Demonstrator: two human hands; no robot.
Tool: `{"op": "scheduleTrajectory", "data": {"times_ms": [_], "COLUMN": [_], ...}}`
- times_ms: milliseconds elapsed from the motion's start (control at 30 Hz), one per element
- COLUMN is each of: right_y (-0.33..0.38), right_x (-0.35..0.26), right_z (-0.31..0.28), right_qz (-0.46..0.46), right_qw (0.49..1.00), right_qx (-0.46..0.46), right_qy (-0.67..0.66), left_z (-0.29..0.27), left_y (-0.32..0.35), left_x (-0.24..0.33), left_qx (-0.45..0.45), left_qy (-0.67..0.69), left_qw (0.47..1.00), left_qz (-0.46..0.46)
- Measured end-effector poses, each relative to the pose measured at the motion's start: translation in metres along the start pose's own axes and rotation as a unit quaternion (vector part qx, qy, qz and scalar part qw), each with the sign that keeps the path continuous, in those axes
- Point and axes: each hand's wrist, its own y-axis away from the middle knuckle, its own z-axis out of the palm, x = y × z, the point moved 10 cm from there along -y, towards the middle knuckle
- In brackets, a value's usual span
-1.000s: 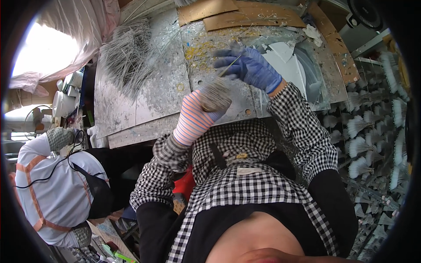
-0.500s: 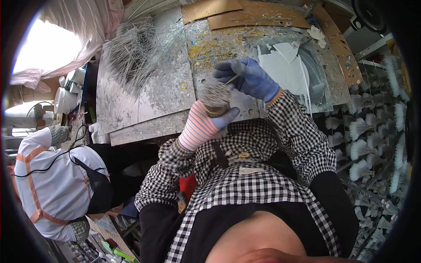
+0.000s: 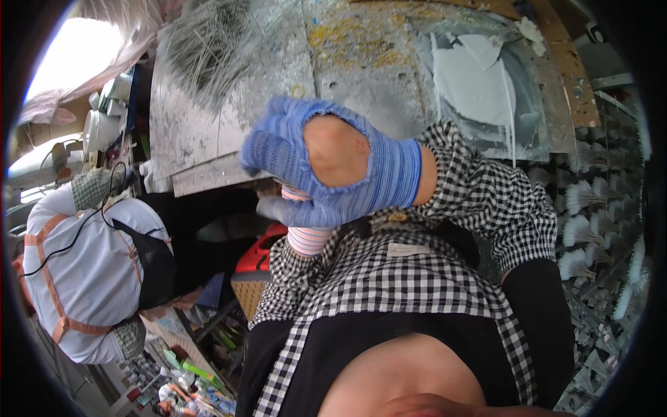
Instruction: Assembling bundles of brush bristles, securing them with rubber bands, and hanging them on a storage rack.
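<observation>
My right hand [image 3: 347, 156], in a blue knitted glove with a big torn hole over its back, reaches across in front of my left hand. Its fingers curve leftward and its thumb lies lower, bent around something that the glove itself hides. Of my left hand [image 3: 309, 240] only the striped glove cuff and a strip near the right thumb show; its fingers are covered. The grey bristle bundle seen in it earlier is out of sight. Both hands are above the near edge of the worktable [image 3: 208, 174].
Loose grey wire-like strands [image 3: 208, 52] lie at the table's far left. White paste [image 3: 476, 83] is spread on a sheet at the right, with yellow rings [image 3: 361, 35] between. Fan-shaped pale tufts [image 3: 583, 194] line the right side. A co-worker [image 3: 97, 264] bends at the left.
My right hand has swung left and nearer, over my left hand, and now covers the bristle bundle. My left hand has moved lower and slightly left. The view has shifted toward me.
</observation>
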Motion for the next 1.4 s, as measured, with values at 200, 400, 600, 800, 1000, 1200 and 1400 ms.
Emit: {"op": "scheduleTrajectory", "data": {"times_ms": [200, 400, 600, 800, 1000, 1200, 1400], "right_y": [0.033, 0.140, 0.172, 0.168, 0.170, 0.172, 0.170], "right_x": [0.074, 0.127, 0.137, 0.133, 0.132, 0.133, 0.129], "right_z": [-0.021, 0.005, 0.018, 0.021, 0.022, 0.022, 0.023], "right_qz": [0.241, 0.408, 0.340, 0.315, 0.313, 0.311, 0.299], "right_qw": [0.960, 0.912, 0.938, 0.944, 0.945, 0.946, 0.947], "right_qx": [0.007, -0.040, -0.043, -0.053, -0.058, -0.051, -0.062], "right_qy": [-0.144, 0.022, 0.055, 0.080, 0.081, 0.082, 0.094], "left_z": [-0.052, -0.052, -0.048, -0.057, -0.051, -0.051, -0.052], "left_y": [0.041, 0.059, 0.061, 0.066, 0.065, 0.066, 0.071], "left_x": [-0.054, -0.132, -0.142, -0.163, -0.164, -0.166, -0.169], "left_qx": [0.133, 0.220, 0.264, 0.248, 0.225, 0.236, 0.235], "left_qy": [0.341, 0.652, 0.628, 0.657, 0.657, 0.657, 0.655], "left_qw": [0.927, 0.706, 0.709, 0.686, 0.690, 0.687, 0.688], "left_qz": [-0.079, -0.168, -0.183, -0.192, -0.203, -0.201, -0.205]}}
